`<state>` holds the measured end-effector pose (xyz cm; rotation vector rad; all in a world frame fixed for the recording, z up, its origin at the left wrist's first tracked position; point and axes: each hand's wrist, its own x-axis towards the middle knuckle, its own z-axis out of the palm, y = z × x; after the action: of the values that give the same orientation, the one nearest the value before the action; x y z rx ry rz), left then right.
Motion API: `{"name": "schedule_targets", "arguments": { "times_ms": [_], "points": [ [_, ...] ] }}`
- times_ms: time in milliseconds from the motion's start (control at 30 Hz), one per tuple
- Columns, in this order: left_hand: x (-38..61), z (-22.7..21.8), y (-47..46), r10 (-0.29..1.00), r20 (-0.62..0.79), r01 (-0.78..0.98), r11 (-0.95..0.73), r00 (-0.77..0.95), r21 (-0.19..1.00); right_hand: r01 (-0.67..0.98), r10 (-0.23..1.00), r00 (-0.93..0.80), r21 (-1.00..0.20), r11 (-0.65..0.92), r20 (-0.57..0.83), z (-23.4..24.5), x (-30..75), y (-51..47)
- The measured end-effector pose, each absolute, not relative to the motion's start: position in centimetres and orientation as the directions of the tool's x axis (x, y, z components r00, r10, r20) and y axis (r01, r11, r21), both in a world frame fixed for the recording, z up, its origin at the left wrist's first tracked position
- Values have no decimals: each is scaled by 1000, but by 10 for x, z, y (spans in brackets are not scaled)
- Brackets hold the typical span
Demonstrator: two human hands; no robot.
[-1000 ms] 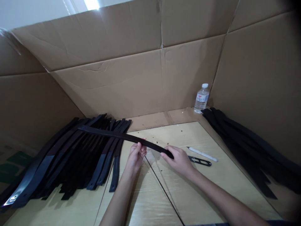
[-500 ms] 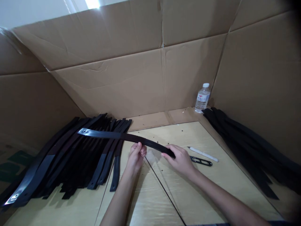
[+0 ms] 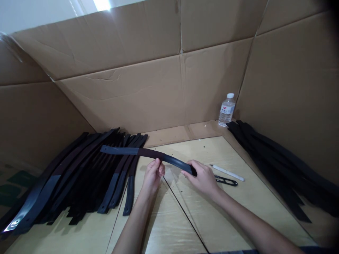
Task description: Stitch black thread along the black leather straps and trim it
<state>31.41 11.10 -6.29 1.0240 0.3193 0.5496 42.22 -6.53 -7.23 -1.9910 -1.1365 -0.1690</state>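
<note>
A long black strap (image 3: pixel 132 151) is held above the wooden table (image 3: pixel 238 201), its free end reaching left over a pile of black straps (image 3: pixel 76 180). My left hand (image 3: pixel 153 174) pinches the strap near its middle with fingers closed. My right hand (image 3: pixel 202 178) grips the strap's near end, fingers wrapped round it. A thin dark line (image 3: pixel 182 215) runs from under the hands toward the near edge of the table.
Small black snips (image 3: pixel 226 181) and a white pen-like stick (image 3: pixel 227 172) lie just right of my right hand. A second pile of black straps (image 3: pixel 278 169) lies along the right cardboard wall. A water bottle (image 3: pixel 226 110) stands in the back corner. Cardboard walls (image 3: pixel 148 95) surround the table.
The strap has turned in my hands: its flat face showed half a second ago, and its free end now sits further right and lower. Both hands stay in place.
</note>
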Motion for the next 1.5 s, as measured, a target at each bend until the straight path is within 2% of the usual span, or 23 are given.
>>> {"name": "schedule_targets", "arguments": {
  "times_ms": [333,633,1000,1267,1500],
  "points": [
    [315,-63,111,611,8,-288,362,792,887,749,665,591,-618,-240,457,-70,420,-66],
    [315,-58,108,624,-6,-170,223,782,960,745,661,606,-605,-279,442,-73,423,-63],
    [316,-58,108,600,-43,-172,297,799,939,763,660,599,-573,-299,453,-75,423,-64],
    [316,-64,114,546,-151,-126,436,824,891,783,664,592,-520,-341,457,-75,425,-66],
    [317,-64,114,539,-171,-104,441,825,891,791,664,585,-511,-338,466,-76,426,-67]
  ]
}}
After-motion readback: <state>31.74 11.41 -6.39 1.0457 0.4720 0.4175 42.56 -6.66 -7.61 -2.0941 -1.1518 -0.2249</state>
